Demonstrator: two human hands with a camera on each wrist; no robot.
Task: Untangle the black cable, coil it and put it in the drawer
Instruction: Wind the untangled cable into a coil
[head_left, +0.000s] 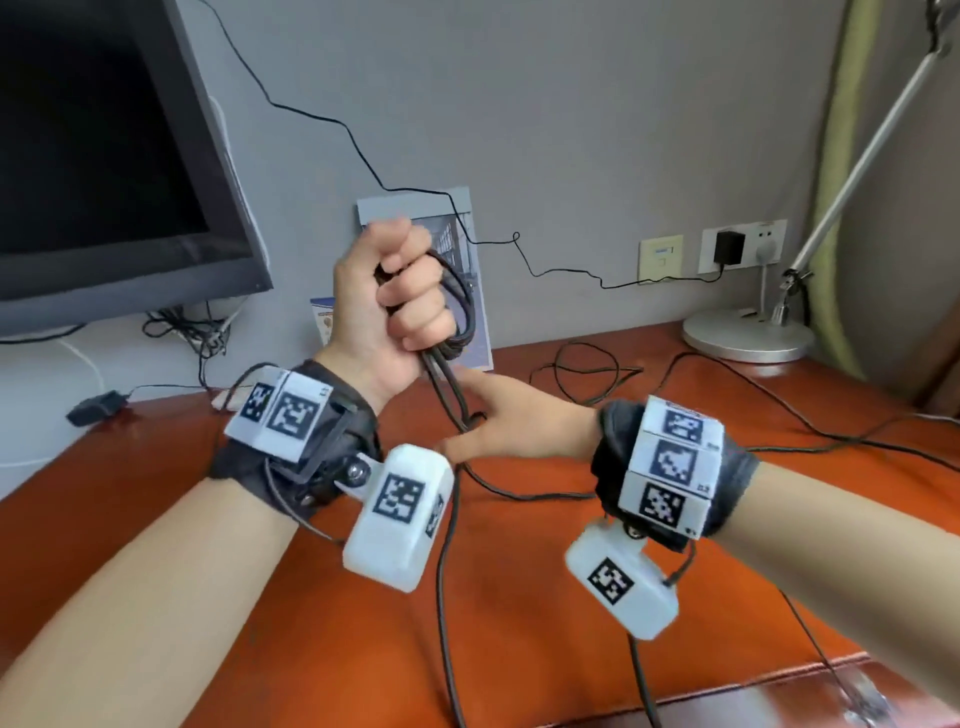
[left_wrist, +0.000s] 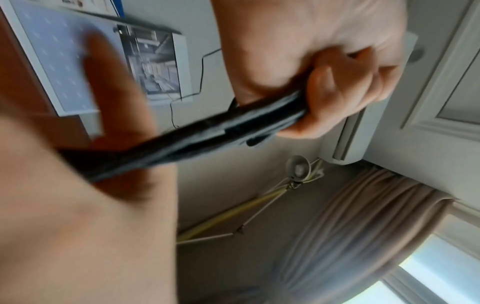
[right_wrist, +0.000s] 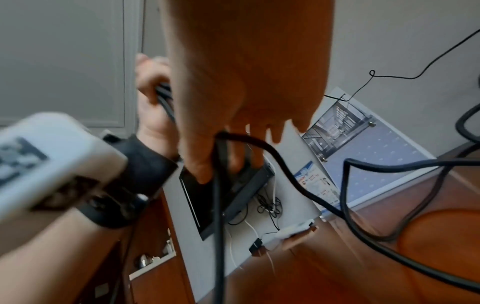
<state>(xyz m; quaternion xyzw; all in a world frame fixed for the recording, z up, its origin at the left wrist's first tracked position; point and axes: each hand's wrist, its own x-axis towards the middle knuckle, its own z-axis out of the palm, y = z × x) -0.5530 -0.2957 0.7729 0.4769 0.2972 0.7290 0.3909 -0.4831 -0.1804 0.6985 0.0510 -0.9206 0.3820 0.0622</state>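
Left hand (head_left: 387, 306): raised fist, fingers curled round gathered loops of black cable (head_left: 460, 306), apparently to keep the finished turns together. Right hand (head_left: 511, 423): fingers straight, cable running over them below the fist, likely guiding the next turn. Remaining cable trailed loose across the orange table (head_left: 322, 623). Drawer: not identifiable.

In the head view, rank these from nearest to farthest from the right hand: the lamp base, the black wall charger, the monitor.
From the right hand:
1. Lamp base, on the desk to its right.
2. Black wall charger, in the wall socket above the lamp base.
3. Monitor, far left.
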